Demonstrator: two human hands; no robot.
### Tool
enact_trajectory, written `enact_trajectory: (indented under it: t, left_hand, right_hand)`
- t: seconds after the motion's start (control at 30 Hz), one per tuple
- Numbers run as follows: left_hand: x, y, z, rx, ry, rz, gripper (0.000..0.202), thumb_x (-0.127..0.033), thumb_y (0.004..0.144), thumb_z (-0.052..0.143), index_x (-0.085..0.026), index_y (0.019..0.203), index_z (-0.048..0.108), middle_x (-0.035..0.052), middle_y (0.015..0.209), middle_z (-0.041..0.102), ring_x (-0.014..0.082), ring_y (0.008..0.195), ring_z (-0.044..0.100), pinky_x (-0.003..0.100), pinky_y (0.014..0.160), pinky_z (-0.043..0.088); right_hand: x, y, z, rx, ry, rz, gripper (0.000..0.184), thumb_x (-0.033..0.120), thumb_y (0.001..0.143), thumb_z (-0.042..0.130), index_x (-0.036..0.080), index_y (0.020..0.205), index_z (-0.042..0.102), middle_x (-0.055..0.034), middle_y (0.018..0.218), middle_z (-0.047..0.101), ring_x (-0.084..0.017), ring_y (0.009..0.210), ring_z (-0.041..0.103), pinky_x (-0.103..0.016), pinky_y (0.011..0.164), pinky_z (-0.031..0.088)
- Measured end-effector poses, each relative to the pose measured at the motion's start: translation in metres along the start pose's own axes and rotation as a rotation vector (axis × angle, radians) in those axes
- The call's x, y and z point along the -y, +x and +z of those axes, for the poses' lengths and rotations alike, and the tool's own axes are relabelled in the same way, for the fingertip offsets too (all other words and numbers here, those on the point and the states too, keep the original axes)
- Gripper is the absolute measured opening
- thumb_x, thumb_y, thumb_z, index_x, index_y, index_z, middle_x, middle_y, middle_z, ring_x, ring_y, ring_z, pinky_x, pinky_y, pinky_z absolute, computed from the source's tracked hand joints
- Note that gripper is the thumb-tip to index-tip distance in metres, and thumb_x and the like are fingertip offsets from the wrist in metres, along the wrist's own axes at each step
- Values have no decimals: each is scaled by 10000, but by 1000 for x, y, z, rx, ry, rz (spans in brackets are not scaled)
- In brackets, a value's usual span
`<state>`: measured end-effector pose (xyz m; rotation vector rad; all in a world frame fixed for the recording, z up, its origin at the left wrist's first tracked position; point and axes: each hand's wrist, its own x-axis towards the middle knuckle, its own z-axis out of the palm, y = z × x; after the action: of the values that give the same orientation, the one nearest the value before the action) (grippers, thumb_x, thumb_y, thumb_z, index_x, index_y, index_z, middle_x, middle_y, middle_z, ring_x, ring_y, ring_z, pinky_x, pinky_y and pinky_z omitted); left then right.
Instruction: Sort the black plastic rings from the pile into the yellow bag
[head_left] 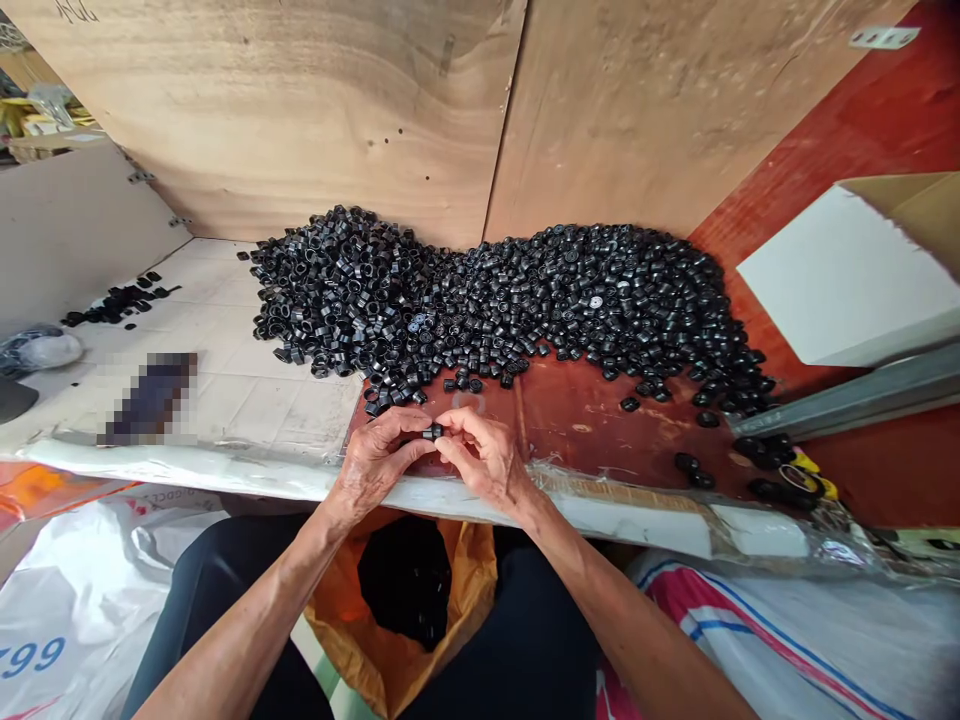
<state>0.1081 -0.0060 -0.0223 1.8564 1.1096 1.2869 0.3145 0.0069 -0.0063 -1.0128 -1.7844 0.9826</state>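
My left hand and my right hand meet at the table's front edge, fingertips pinched together on one small black plastic ring. Both hands hold it from opposite sides. Just beyond them spreads a large heap of black plastic rings across the red-brown tabletop, with loose ones close to my fingers. Between my knees, under the hands, hangs an orange bag with black parts inside.
Plywood walls close the back. A white cardboard box and a metal rail lie at the right. A blurred dark object and a small cluster of black parts lie at the left. Woven sacks flank my legs.
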Motion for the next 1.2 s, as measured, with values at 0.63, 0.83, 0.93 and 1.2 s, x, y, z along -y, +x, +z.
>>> enact_trajectory:
  t: [0.63,0.83,0.93,1.2]
  left_hand:
    - [-4,1,2,-61,-32,-121,210,-398,935,768,-231,1060,750,71,1113,782,234,1066,749,386,1004,599]
    - [-4,1,1,-46,-68,-127,191,-378,940,767,-231,1060,747,67,1103,774,232,1077,740,382,1023,584]
    - [-4,2,-1,-5,-72,-135,190,-386,954,750,-233,1066,750,68,1094,773,228,1051,740,368,989,594]
    - [-18,-16,-7,15,56,-90,165,-351,980,723,-230,1088,752,48,1036,787,202,947,758,326,878,621]
  right_hand:
    - [8,-1,-4,-39,-48,-43,330,470,975,618,230,752,657,20,629,591,-141,565,510,-265,585,441]
    - [9,1,-4,-44,-10,-43,151,373,925,679,233,951,729,-8,788,696,-162,655,607,-285,674,517]
    - [7,1,-3,1,22,-54,186,338,920,681,243,1067,743,-21,861,736,-176,714,659,-288,693,542]
    - [6,-16,8,41,252,103,179,348,900,687,211,1012,708,20,720,695,-145,585,679,-243,583,519]
